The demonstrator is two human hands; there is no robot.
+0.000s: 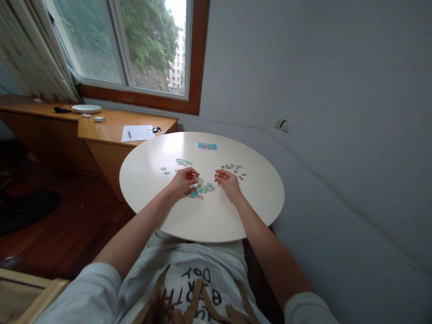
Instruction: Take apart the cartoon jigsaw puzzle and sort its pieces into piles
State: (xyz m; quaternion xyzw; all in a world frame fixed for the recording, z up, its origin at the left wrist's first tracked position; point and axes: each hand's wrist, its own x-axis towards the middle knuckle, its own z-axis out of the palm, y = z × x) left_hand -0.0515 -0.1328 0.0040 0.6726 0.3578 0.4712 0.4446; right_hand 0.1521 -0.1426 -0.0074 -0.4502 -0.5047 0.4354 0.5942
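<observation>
Small jigsaw pieces lie on a round cream table point(202, 216). My left hand point(184, 180) is curled, pinching a teal puzzle piece point(197, 178) at its fingertips. My right hand point(228, 182) is also curled and pinches a small puzzle piece point(218, 173). Between and just below both hands sits a joined cluster of teal pieces point(201, 190). Loose pieces lie to the upper left point(183, 161) and upper right point(233, 168). A small reference picture point(206, 146) lies at the table's far side.
A wooden desk point(101, 130) stands left of the table under a window, carrying a white plate point(86, 108), a paper sheet point(137, 132) and small items. Grey wall runs along the right. Dark wooden floor lies at left.
</observation>
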